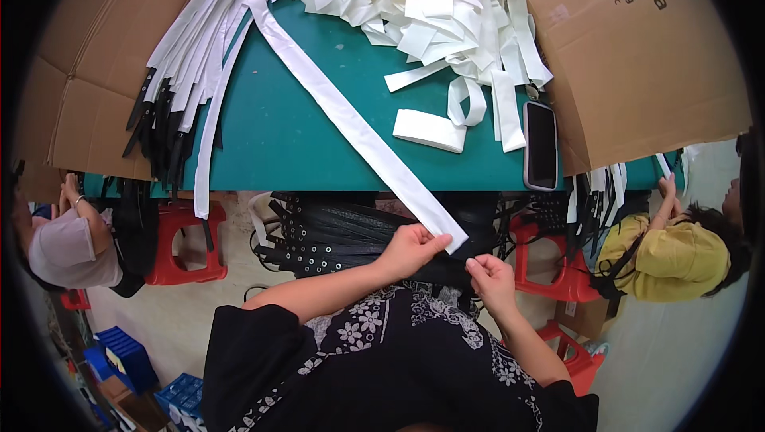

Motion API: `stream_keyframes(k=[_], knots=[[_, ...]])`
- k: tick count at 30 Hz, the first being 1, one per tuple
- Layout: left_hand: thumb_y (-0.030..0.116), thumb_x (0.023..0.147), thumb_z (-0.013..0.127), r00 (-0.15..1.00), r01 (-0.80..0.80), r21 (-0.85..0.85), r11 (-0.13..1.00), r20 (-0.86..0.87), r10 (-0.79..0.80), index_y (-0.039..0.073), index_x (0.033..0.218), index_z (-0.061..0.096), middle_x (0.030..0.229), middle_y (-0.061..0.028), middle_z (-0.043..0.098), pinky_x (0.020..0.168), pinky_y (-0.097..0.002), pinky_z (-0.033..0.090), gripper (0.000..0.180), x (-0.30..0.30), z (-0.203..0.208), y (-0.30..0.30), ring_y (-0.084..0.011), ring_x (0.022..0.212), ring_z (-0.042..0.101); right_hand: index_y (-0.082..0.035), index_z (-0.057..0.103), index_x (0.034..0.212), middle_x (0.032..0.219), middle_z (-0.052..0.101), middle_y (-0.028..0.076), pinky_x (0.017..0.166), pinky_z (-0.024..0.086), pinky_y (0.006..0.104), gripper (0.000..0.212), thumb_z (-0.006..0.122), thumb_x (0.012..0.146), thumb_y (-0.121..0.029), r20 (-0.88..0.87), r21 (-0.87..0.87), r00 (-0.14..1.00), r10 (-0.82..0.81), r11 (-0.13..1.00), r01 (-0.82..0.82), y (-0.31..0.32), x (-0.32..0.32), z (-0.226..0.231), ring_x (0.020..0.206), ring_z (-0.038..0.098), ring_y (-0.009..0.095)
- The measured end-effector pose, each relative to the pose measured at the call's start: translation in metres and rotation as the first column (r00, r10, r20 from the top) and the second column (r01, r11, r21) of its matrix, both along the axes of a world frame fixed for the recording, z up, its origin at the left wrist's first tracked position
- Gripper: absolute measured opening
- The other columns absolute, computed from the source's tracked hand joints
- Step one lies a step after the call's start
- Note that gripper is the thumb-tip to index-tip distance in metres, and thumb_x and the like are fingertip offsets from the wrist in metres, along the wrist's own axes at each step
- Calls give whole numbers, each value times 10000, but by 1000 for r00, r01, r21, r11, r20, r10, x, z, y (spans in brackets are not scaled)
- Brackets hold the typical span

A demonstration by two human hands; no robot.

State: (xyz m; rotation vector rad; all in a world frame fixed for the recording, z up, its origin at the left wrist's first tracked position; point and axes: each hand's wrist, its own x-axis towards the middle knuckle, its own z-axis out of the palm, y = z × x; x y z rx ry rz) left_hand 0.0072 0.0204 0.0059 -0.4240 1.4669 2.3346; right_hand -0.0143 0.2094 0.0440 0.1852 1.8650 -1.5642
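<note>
A long white fabric strip [343, 113] runs slantwise from the far left of the green table down to my lap. My left hand [414, 252] is closed on its near end, with the thumb on top and the fingers beneath. Just right of that end, my right hand [492, 279] is pinched, thumb against fingertips. Whatever it holds, if anything, is too small to name. Under both hands, black straps [339, 229] with metal eyelets lie across my lap.
On the green table [279, 145], white strips with black ends [191, 73] hang at left; a pile of white strips [446, 13] lies at back. A phone [540, 145] rests by the right cardboard box [637, 73]. Red stools [187, 241] and co-workers [669, 249] flank me.
</note>
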Motion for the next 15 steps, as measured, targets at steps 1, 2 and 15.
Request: stream_keyframes(k=[1,2,15], knots=[[217,839,597,1000,4,0,1000,0,-4,-7,830,617,632,43,556,469,-169,337,225,4,0,5,-6,534,435,-30,521,712,528,450,-38,390,255,178,193,541,864,-148,-2,-30,1000,-16,999,16,-6,-1,5,424,368,26],[220,839,598,999,52,12,999,-5,-52,1,853,625,614,55,531,451,-175,308,221,8,-1,12,-3,522,405,-19,519,717,547,456,-46,408,264,179,195,561,856,-149,-3,-61,999,-32,998,31,-8,-1,7,449,368,19],[215,850,581,997,64,163,985,30,-70,20,868,613,549,56,474,377,-188,218,199,6,4,6,-15,411,321,-29,520,838,697,555,23,598,418,215,172,441,908,-165,-71,-120,981,181,975,-189,24,14,-20,624,511,83]])
